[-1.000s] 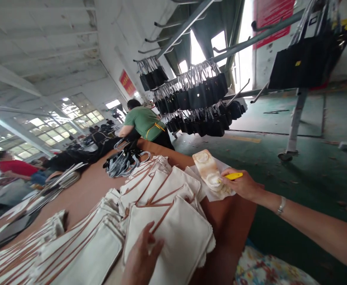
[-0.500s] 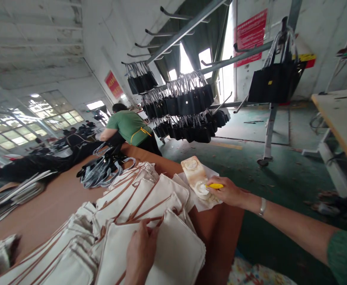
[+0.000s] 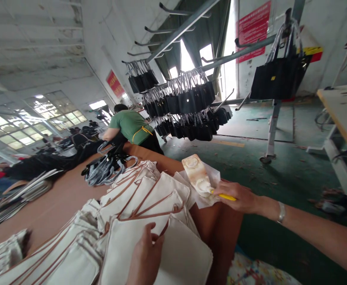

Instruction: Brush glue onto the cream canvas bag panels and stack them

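Note:
My left hand [image 3: 147,252] lies over the top cream bag panel [image 3: 188,245], its thumb and finger closed at a thin brown strip [image 3: 165,227] by the panel's upper edge. My right hand [image 3: 240,196] grips a slim yellow-handled brush [image 3: 227,196]. Its tip meets the lower end of a tan, paste-smeared block [image 3: 195,170]; the bristles cannot be made out. White paste coats that end. Under the block lies a white sheet [image 3: 214,176] at the table edge. More cream pieces with brown strips [image 3: 145,194] overlap beyond my left hand.
Piled cream pieces [image 3: 69,253] cover the near left of the brown table [image 3: 69,194]. Farther back are dark bags with plastic-wrapped handles [image 3: 108,168]. A person in green [image 3: 134,124] bends over the far end. A wheeled rack [image 3: 272,134] of black bags [image 3: 188,99] stands beyond.
My right hand has moved right and slightly down, drawing the brush toward the block's lower edge, and its handle now slants down. My left hand and the top panel have shifted slightly right and nearer.

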Tool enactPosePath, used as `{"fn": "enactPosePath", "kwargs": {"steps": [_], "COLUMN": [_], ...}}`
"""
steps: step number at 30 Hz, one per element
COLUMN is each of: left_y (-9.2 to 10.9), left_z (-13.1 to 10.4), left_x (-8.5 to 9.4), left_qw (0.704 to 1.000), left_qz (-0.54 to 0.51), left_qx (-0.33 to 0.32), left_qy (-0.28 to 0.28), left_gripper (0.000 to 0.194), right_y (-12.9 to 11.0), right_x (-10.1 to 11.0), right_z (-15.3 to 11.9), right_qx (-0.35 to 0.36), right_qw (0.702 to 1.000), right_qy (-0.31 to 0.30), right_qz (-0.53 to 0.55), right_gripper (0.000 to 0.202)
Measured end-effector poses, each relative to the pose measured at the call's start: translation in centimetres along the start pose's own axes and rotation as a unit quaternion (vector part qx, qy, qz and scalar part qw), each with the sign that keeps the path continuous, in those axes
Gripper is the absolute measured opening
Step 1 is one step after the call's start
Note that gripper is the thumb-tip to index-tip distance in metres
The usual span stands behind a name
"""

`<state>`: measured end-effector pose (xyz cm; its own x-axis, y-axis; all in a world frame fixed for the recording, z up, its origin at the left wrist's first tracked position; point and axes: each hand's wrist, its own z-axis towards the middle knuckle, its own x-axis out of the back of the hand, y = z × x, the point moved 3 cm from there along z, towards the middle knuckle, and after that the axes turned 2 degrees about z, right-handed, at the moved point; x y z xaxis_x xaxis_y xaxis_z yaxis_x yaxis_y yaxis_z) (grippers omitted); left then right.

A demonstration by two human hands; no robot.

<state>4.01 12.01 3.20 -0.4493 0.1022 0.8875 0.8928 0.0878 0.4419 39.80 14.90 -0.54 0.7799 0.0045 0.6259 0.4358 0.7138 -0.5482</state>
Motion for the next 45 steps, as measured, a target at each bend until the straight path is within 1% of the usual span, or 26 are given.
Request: {"fn": "enactPosePath", "kwargs": {"steps": [3,5,7,10,12,14,16,19,21,23,26,29,31,34,38,41,45], "left_y": [-0.3,-0.4,-0.4,0.1,0.7,1.3,1.9,3.0,3.7,4.2,4.6,4.5,4.5,4.6,4.7,4.8,5.4], "left_z": [-0.1,-0.4,-0.8,-1.7,-2.3,-2.9,-3.5,-4.2,-4.7,-5.1,-5.6,-5.8,-5.8,-5.9,-6.3,-6.5,-6.9], "left_x": [-0.9,-1.4,-1.9,-2.3,-2.5,-2.6,-2.6,-2.6,-2.5,-2.3,-2.2,-2.4,-2.6,-2.9,-3.1,-3.1,-3.4], "left_qw": [0.992,0.976,0.956,0.931,0.922,0.919,0.919,0.916,0.913,0.912,0.917,0.920,0.920,0.921,0.922,0.928,0.937], "left_qz": [-0.129,-0.216,-0.290,-0.363,-0.386,-0.391,-0.388,-0.394,-0.401,-0.403,-0.393,-0.388,-0.386,-0.385,-0.379,-0.362,-0.329], "left_qx": [-0.001,0.013,0.030,0.030,0.021,0.021,0.028,0.039,0.037,0.027,0.011,0.002,0.001,0.006,0.011,0.007,-0.003], "left_qy": [0.001,0.010,0.026,0.035,0.034,0.041,0.057,0.071,0.071,0.068,0.064,0.063,0.062,0.063,0.076,0.087,0.115], "left_gripper": [0.052,0.062,0.073,0.085,0.089,0.091,0.093,0.095,0.095,0.092,0.087,0.087,0.088,0.090,0.094,0.093,0.091], "right_y": [-0.1,-0.5,-1.3,-3.7,-5.6,-7.8,-9.8,-12.1,-12.8,-12.8,-12.4,-12.4,-12.7,-12.9,-12.2,-12.3,-13.0], "right_x": [0.2,0.2,0.1,-0.2,-0.5,-0.9,-1.1,-1.3,-1.5,-1.6,-1.2,-0.5,-0.4,-0.7,-0.5,-0.4,-1.0], "right_z": [-0.7,-0.9,-1.0,-0.7,-0.2,0.4,1.1,2.1,2.6,2.8,2.7,2.3,2.2,2.1,2.0,1.7,1.7], "right_qx": [-0.012,-0.027,-0.047,-0.104,-0.152,-0.176,-0.165,-0.098,-0.055,-0.026,-0.019,-0.041,-0.054,-0.063,-0.095,-0.120,-0.119], "right_qw": [0.999,0.998,0.994,0.972,0.944,0.921,0.916,0.939,0.951,0.956,0.960,0.955,0.953,0.954,0.948,0.936,0.937], "right_qy": [0.033,0.057,0.097,0.167,0.194,0.201,0.196,0.183,0.176,0.170,0.185,0.208,0.192,0.167,0.201,0.217,0.184], "right_qz": [0.005,0.009,0.028,0.128,0.218,0.284,0.307,0.274,0.249,0.236,0.211,0.209,0.227,0.240,0.226,0.248,0.271], "right_gripper": [0.021,0.019,0.017,0.014,0.014,0.015,0.015,0.011,0.007,0.006,0.008,0.005,0.004,0.008,0.009,0.012,0.016]}}
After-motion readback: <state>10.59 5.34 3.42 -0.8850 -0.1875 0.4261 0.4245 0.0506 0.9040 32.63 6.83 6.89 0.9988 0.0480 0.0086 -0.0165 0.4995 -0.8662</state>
